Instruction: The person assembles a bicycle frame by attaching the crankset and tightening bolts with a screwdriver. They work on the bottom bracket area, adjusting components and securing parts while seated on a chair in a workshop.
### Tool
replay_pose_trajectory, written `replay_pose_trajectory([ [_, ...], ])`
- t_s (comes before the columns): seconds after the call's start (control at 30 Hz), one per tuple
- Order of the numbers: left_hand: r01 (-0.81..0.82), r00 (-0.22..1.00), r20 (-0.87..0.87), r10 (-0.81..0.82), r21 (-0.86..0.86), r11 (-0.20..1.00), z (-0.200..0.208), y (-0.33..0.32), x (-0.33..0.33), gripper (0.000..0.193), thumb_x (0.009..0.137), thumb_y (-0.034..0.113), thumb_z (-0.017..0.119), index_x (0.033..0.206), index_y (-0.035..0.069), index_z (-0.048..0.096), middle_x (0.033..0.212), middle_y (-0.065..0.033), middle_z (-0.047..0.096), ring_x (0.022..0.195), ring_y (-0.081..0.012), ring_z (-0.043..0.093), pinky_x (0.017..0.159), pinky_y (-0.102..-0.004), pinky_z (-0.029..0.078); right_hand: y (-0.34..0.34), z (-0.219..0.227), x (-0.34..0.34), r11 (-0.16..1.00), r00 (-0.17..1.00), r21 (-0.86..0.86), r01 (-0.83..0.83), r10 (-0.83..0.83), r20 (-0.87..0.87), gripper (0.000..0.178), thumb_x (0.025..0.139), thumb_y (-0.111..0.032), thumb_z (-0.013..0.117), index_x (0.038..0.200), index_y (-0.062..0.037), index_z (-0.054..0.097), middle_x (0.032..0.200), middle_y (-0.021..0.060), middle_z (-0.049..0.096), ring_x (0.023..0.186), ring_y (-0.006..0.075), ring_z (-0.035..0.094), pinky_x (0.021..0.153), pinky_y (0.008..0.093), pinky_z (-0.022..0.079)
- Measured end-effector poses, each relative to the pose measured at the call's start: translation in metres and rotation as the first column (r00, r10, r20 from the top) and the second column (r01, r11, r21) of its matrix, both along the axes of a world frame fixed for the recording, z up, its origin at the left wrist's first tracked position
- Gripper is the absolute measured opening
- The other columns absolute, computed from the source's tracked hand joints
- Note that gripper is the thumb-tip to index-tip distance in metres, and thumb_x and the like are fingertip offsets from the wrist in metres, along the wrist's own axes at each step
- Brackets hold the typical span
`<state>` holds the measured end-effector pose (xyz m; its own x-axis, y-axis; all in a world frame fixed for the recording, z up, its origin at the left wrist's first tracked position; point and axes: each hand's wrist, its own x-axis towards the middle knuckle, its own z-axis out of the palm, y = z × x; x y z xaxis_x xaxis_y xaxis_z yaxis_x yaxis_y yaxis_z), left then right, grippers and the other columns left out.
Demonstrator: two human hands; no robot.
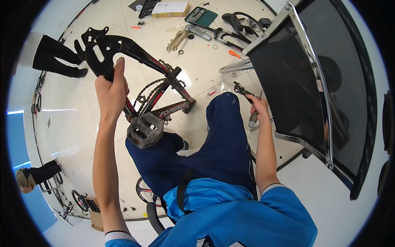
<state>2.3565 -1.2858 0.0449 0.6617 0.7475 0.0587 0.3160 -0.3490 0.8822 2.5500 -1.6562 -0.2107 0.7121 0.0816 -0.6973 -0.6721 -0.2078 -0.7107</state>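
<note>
My left hand [112, 92] is closed around the rear end of a black and red bicycle frame [170, 109], which is held tilted over the floor in front of my left knee. The frame carries a chain [152, 87] round its crank area, and a dark pedal [145, 130] sits near my left thigh. Out by my right knee, my right hand [260, 108] grips a screwdriver [253, 119] with a greyish handle and a thin shaft. The same fingers pinch a small black jointed metal part [242, 88], whose exact kind I cannot make out.
A black chair with chrome legs [288, 78] lies close on my right. Ahead on the floor are a fork [230, 36], a green tool case [201, 16], an orange-handled screwdriver [234, 54] and a cardboard box [170, 9]. Another person's legs [57, 57] show at far left.
</note>
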Motion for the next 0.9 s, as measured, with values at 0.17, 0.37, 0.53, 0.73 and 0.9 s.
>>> replay_pose_trajectory([
  [0.17, 0.051, 0.998, 0.022, -0.052, 0.019, 0.999, 0.002, 0.004, 0.020, 0.048, 0.097, 0.037, 0.059, 0.059, 0.008, 0.048, 0.047, 0.0038, 0.041, 0.042, -0.0047, 0.037, 0.042, -0.0236, 0.027, 0.008, -0.066, 0.004, 0.949, 0.982, -0.256, -0.186, 0.177, -0.058, 0.034, 0.073, -0.022, 0.079, 0.060, -0.0036, 0.053, 0.050, 0.0035, 0.049, 0.036, 0.0131, 0.043, 0.035, 0.0296, 0.037],
  [0.37, 0.104, 0.992, 0.057, -0.114, 0.148, 0.983, -0.008, 0.014, 0.037, 0.038, 0.099, 0.028, 0.056, 0.066, 0.008, 0.052, 0.049, 0.0039, 0.038, 0.041, -0.0045, 0.032, 0.042, -0.0239, 0.022, 0.002, -0.187, 0.001, 0.855, 0.954, -0.424, -0.298, 0.279, -0.109, 0.036, 0.063, -0.030, 0.082, 0.058, -0.0011, 0.061, 0.056, 0.0104, 0.061, 0.041, 0.0166, 0.056, 0.043, 0.0297, 0.046],
  [0.53, 0.288, 0.929, 0.248, -0.275, -0.018, 0.957, -0.015, 0.058, -0.018, 0.036, 0.102, 0.023, 0.042, 0.074, 0.004, 0.050, 0.056, -0.0014, 0.038, 0.047, -0.0073, 0.031, 0.046, -0.0252, 0.023, 0.043, -0.233, 0.007, 0.738, 0.859, -0.441, -0.511, 0.463, -0.219, 0.041, 0.061, -0.034, 0.083, 0.061, 0.0024, 0.064, 0.055, 0.0114, 0.063, 0.044, 0.0190, 0.061, 0.047, 0.0324, 0.051],
  [0.73, 0.209, 0.978, 0.014, -0.209, -0.030, 0.977, 0.015, 0.067, -0.053, 0.036, 0.095, 0.028, 0.043, 0.064, 0.015, 0.030, 0.059, -0.0009, 0.029, 0.054, -0.0143, 0.028, 0.055, -0.0316, 0.025, 0.084, -0.283, 0.033, 0.719, 0.826, -0.428, -0.548, 0.546, -0.140, 0.039, 0.065, -0.032, 0.080, 0.076, 0.0021, 0.065, 0.056, 0.0127, 0.062, 0.041, 0.0225, 0.059, 0.048, 0.0338, 0.051],
  [0.9, 0.104, 0.993, -0.066, -0.100, 0.070, 0.992, 0.025, 0.061, -0.059, 0.033, 0.092, 0.027, 0.048, 0.065, 0.014, 0.033, 0.058, -0.0008, 0.031, 0.052, -0.0135, 0.029, 0.054, -0.0301, 0.025, 0.098, -0.326, 0.058, 0.613, 0.706, -0.443, -0.654, 0.705, -0.068, 0.047, 0.063, -0.032, 0.080, 0.090, 0.0015, 0.062, 0.067, 0.0158, 0.064, 0.048, 0.0259, 0.062, 0.052, 0.0357, 0.052],
])
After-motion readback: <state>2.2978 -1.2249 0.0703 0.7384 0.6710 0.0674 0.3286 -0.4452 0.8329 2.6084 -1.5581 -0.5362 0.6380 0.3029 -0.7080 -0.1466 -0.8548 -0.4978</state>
